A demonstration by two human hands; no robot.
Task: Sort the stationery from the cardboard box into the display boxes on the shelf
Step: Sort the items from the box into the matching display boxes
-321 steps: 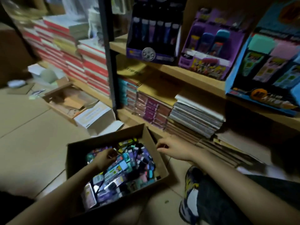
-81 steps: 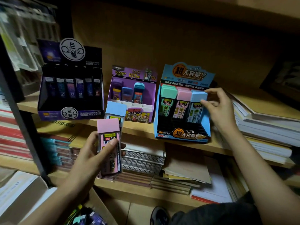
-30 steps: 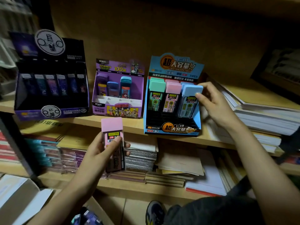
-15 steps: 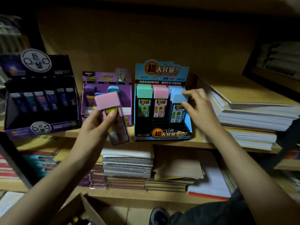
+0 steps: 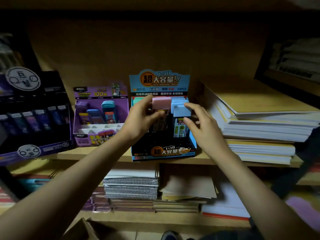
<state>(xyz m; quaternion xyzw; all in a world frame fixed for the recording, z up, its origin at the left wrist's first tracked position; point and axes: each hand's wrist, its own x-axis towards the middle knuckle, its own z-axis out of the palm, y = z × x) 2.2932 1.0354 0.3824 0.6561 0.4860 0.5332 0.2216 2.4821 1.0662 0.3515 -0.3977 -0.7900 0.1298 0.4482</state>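
My left hand [image 5: 138,118] grips a pink-capped lead case [image 5: 161,104] and holds it in the middle column of the blue display box [image 5: 162,151] on the shelf. My right hand [image 5: 202,125] hovers by the blue-capped cases [image 5: 181,108] in the right column, its fingers loosely spread and a fingertip touching the front cap. Green-capped cases [image 5: 138,99] show behind my left fingers. A corner of the cardboard box [image 5: 86,229] shows at the bottom edge.
A purple display box [image 5: 100,118] and a black display box [image 5: 32,115] stand to the left on the same shelf. Stacked paper pads [image 5: 259,122] lie to the right. Spiral notebooks [image 5: 131,186] and envelopes fill the shelf below.
My left hand carried the pink-capped case up and right from in front of the purple box into the blue box's middle column. My right hand drew back slightly from the blue caps.
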